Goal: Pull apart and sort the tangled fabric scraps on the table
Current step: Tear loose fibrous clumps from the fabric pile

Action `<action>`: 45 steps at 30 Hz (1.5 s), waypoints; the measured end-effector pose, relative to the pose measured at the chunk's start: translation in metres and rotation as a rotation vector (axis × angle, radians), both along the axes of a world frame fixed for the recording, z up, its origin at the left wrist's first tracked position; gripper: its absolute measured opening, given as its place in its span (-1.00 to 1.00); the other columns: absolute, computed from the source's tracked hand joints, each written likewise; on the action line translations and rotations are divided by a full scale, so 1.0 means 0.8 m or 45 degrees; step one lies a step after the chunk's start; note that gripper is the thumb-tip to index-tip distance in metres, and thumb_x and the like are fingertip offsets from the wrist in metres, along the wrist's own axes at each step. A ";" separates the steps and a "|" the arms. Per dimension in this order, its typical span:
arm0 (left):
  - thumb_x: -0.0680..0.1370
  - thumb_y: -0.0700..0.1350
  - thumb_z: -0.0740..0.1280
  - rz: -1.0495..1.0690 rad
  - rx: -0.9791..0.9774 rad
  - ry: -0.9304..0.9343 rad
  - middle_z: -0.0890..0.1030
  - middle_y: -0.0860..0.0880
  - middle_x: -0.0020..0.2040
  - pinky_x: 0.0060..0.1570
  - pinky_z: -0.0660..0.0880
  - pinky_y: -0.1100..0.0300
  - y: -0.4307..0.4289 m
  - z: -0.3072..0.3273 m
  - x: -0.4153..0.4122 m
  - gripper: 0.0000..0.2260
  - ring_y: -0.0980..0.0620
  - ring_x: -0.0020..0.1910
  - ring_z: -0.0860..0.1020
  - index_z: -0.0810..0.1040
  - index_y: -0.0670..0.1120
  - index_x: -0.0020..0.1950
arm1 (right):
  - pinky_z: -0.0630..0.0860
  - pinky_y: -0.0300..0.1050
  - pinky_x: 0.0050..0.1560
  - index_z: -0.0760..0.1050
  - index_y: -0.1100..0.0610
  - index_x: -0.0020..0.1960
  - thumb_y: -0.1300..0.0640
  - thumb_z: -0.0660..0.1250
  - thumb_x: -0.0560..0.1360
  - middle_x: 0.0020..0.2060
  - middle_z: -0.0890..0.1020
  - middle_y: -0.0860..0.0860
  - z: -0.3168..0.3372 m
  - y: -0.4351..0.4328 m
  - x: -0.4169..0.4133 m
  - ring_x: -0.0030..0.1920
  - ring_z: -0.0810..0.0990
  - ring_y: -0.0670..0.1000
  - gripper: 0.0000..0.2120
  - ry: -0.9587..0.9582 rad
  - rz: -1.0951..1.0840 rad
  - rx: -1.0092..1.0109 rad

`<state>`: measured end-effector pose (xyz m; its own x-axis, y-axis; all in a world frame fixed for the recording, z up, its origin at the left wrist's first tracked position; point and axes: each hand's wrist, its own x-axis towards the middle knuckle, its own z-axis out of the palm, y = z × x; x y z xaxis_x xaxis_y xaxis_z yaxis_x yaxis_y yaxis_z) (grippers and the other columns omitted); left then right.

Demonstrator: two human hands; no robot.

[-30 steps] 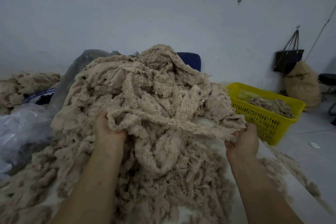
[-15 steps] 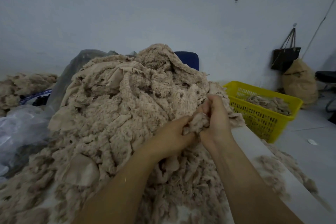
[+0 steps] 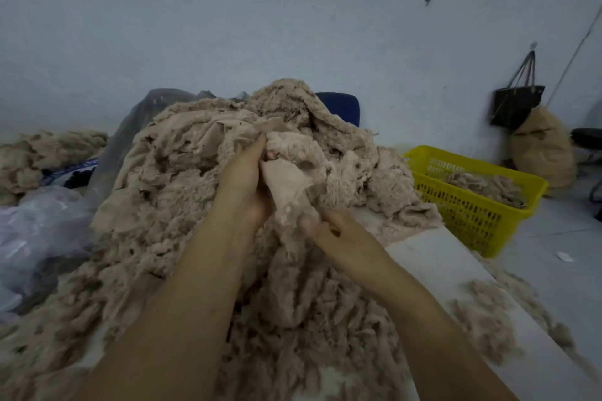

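A big tangled heap of beige fabric scraps covers the white table. In the middle of the heap my left hand grips the upper end of a smooth beige scrap, fingers curled into the fluffy cloth above it. My right hand sits lower and to the right, pinching the fuzzy lower end of the same scrap. The scrap stretches between both hands. Loose shredded scraps lie in front of the heap.
A yellow plastic basket holding several scraps stands on the floor at the right. Clear plastic bags lie at the left, another scrap pile behind them. A blue chair back, black handbag and brown sack stand by the wall.
My hands came together from the heap's sides onto one scrap. Since then the left hand has risen into the heap and the right has dropped lower, stretching the scrap between them.
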<state>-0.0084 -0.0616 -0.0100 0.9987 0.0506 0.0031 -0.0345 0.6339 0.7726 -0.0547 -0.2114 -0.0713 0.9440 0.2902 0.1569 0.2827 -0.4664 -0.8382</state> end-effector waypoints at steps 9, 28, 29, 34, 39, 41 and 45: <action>0.69 -0.01 0.19 0.021 0.031 0.123 0.71 -0.17 0.05 -0.21 0.65 0.02 0.043 -0.014 -0.003 -0.67 -0.12 -0.04 0.71 0.58 -0.22 0.23 | 0.38 -0.23 -0.32 0.51 -0.06 -0.19 -0.03 0.17 0.64 -0.38 0.48 -0.11 -0.004 -0.015 0.016 -0.42 0.40 -0.10 -0.73 0.191 -0.400 0.532; 0.66 0.14 0.20 0.425 0.138 -0.004 0.67 0.01 -0.11 -0.54 0.48 0.25 0.102 -0.011 -0.001 -0.60 0.11 -0.36 0.63 0.53 -0.07 0.38 | 0.45 -0.39 -0.49 0.47 0.15 -0.06 0.36 0.18 0.61 -0.53 0.55 -0.13 -0.016 -0.120 0.027 -0.35 0.54 -0.10 -0.82 0.051 -1.006 0.993; 0.67 0.13 0.18 0.316 0.117 -0.010 0.67 0.01 -0.15 -0.57 0.46 0.25 0.084 -0.007 -0.001 -0.60 0.13 -0.44 0.59 0.52 -0.07 0.38 | 0.45 -0.35 -0.49 0.48 0.19 -0.03 0.37 0.20 0.60 -0.44 0.53 -0.06 -0.025 -0.107 0.033 -0.33 0.52 -0.05 -0.85 0.188 -0.963 0.842; 0.67 0.10 0.20 0.049 -0.201 0.145 0.73 -0.18 -0.07 -0.39 0.63 -0.01 0.020 -0.013 -0.004 -0.61 -0.14 -0.16 0.72 0.62 -0.19 0.15 | 0.38 -0.34 -0.40 0.51 -0.08 -0.10 0.22 0.21 0.61 -0.32 0.58 -0.18 -0.026 -0.062 0.035 -0.33 0.56 -0.16 -0.75 -0.005 -0.348 0.096; 0.69 0.07 0.11 -0.146 -0.338 0.100 0.61 -0.24 0.25 0.15 0.57 -0.10 0.005 -0.027 -0.006 -0.55 -0.19 0.22 0.61 0.52 -0.24 0.33 | 0.41 -0.46 -0.11 0.54 -0.27 0.07 -0.25 0.23 0.57 0.01 0.56 -0.26 -0.015 -0.051 0.022 -0.04 0.52 -0.38 -0.83 -0.052 -0.133 -0.016; 0.69 0.05 0.10 -0.199 -0.204 0.088 0.60 -0.23 0.27 0.29 0.48 -0.06 -0.013 -0.030 -0.010 -0.56 -0.17 0.26 0.59 0.50 -0.22 0.37 | 0.51 -0.36 -0.10 0.52 -0.30 0.01 -0.46 0.21 0.39 -0.05 0.62 -0.27 -0.002 -0.041 0.017 -0.10 0.61 -0.30 -0.66 0.034 -0.124 0.398; 0.71 -0.05 0.11 -0.241 0.026 0.021 0.62 -0.16 0.27 0.33 0.46 0.00 -0.038 -0.030 -0.014 -0.64 -0.09 0.28 0.58 0.53 -0.19 0.36 | 0.55 -0.28 -0.36 0.52 -0.04 -0.03 -0.18 0.30 0.56 -0.31 0.66 -0.20 0.009 -0.029 0.011 -0.31 0.64 -0.18 -0.78 0.157 -0.058 0.438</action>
